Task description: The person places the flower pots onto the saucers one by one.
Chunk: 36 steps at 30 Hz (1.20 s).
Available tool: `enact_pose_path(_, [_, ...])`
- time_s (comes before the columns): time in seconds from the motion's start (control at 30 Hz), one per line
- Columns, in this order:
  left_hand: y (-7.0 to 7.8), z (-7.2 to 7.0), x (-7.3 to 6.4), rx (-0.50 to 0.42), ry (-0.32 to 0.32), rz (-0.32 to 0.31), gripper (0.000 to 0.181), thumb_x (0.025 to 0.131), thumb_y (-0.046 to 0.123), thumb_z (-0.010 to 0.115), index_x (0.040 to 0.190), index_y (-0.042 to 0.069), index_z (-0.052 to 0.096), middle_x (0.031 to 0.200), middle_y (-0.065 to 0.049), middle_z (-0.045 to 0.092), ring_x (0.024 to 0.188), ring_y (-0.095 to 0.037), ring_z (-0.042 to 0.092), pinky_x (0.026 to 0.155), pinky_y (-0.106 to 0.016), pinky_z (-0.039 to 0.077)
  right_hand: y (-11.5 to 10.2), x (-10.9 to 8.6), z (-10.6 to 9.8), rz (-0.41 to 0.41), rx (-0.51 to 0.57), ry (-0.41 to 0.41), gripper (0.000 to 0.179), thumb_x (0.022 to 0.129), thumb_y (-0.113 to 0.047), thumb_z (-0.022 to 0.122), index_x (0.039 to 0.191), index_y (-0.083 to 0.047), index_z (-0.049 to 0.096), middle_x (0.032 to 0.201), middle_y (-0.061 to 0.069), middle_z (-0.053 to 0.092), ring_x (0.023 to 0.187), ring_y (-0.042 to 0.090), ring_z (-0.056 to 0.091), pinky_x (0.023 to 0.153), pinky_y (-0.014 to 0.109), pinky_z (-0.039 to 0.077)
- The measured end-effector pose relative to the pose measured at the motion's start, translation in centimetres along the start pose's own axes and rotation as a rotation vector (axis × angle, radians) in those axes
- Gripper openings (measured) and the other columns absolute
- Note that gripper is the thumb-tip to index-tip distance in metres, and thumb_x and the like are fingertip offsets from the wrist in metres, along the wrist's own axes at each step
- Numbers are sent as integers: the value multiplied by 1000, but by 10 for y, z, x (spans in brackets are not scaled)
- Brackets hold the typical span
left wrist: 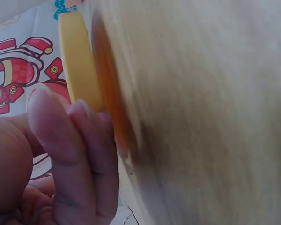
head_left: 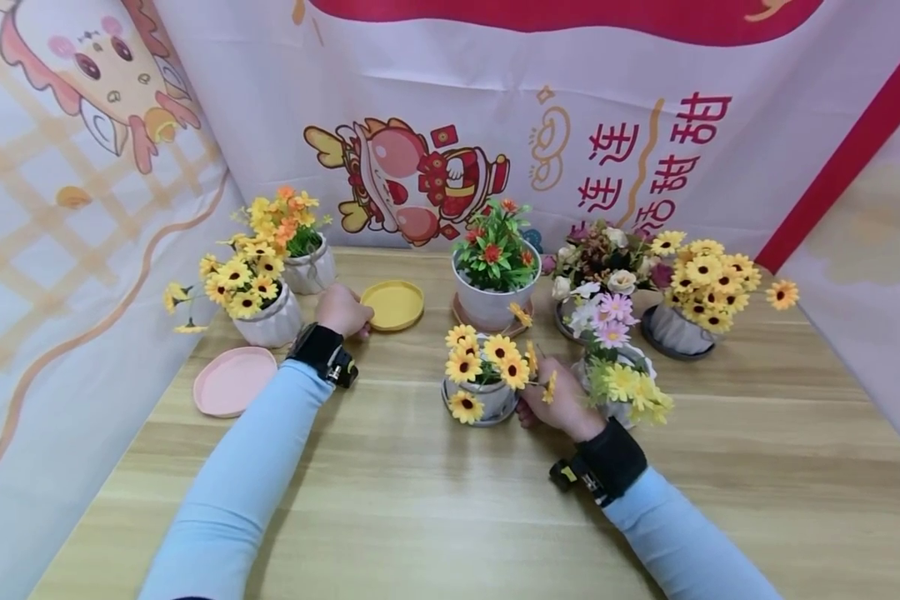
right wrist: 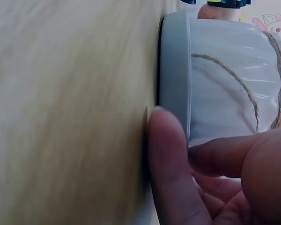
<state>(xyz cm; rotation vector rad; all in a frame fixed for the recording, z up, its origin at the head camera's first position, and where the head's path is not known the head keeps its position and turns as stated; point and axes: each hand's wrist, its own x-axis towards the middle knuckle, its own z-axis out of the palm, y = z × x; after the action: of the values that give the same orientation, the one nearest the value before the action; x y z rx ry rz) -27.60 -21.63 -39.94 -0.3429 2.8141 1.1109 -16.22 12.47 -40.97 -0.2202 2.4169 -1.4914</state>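
Note:
My left hand (head_left: 342,311) pinches the near-left edge of a round yellow plant saucer (head_left: 392,305). In the left wrist view its fingers (left wrist: 72,154) meet the saucer's rim, close over the wooden table. On the right, my other hand (head_left: 561,402) grips the edge of a grey saucer (right wrist: 174,70) between thumb and fingers. A white pot (right wrist: 225,79) tied with twine stands upright in that saucer, holding yellow daisies (head_left: 495,367) with dark centres. Some of these flowers overlap the right hand in the head view.
A pink saucer (head_left: 234,382) lies left of the left forearm, near two potted plants, one a white pot (head_left: 270,321). Behind stands a red-flowered plant (head_left: 492,254). Right of the right hand are a pink-and-yellow-flowered pot (head_left: 618,367) and another daisy pot (head_left: 678,329).

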Motion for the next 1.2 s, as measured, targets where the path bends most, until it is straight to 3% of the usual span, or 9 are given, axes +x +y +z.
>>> enact_pose_path(0.27, [-2,5,-7,-53,-46,-40,30,90,4,59,117,-9,63,63,-7,66,43,-12,62,48,-26,56,0,-12,-6,-51,-28,-30,14,97,3,50,105,9,59,71,19,64,58,30,67,53,39,60])
enact_pose_path(0.4, [-2,4,-12,-66,-49,-47,29,92,4,57,117,-7,64,67,-8,67,45,-13,63,48,-27,57,-3,-20,-10,-159,-235,40,13,93,2,52,90,5,65,63,10,66,54,21,66,58,37,60])
enact_pose_path(0.47, [-4,3,-13,-74,-55,-49,28,94,5,55,117,-7,64,69,-9,67,46,-13,63,49,-28,57,-4,-26,-11,-197,-328,91,14,93,1,55,92,6,68,58,6,65,50,17,64,62,35,58])
enact_pose_path(0.6, [-10,-3,-18,-79,-53,-42,40,97,11,51,132,-8,54,76,-10,68,48,-13,63,52,-28,58,-8,-43,-12,-112,-357,78,21,97,-7,56,83,4,68,55,3,61,49,15,59,58,32,51])
enact_pose_path(0.7, [-14,-12,-28,-88,-46,-18,52,97,15,49,144,-7,42,83,-14,70,51,-14,64,54,-30,58,-13,-60,-12,-2,-350,27,24,100,-12,54,85,1,68,58,4,60,51,16,55,48,29,45])
enact_pose_path(0.8, [-16,-26,-43,-86,-34,33,52,96,17,48,142,-6,45,87,-17,71,54,-17,66,56,-34,59,-17,-77,-10,26,-368,0,22,100,-14,55,105,-1,71,60,1,59,51,15,55,46,28,44])
enact_pose_path(0.87, [-17,-36,-56,-84,-23,70,47,98,18,48,138,-5,51,88,-17,71,56,-18,67,58,-36,60,-18,-87,-5,-17,-352,-20,25,99,-13,57,115,0,70,61,-1,60,52,13,57,45,27,45])
enact_pose_path(1.0, [-24,-59,-83,-50,2,145,38,101,22,49,128,-1,61,85,-16,72,58,-21,68,59,-37,60,-22,-100,12,-171,-290,-100,21,97,-10,61,112,0,72,61,-5,60,52,9,57,45,26,48])
enact_pose_path(1.2, [-46,-93,-110,-52,86,218,34,102,24,52,116,-2,68,81,-17,71,58,-23,67,54,-31,58,-37,-100,51,-286,-143,-216,26,100,-10,56,122,0,67,63,-6,61,54,7,58,48,25,50])
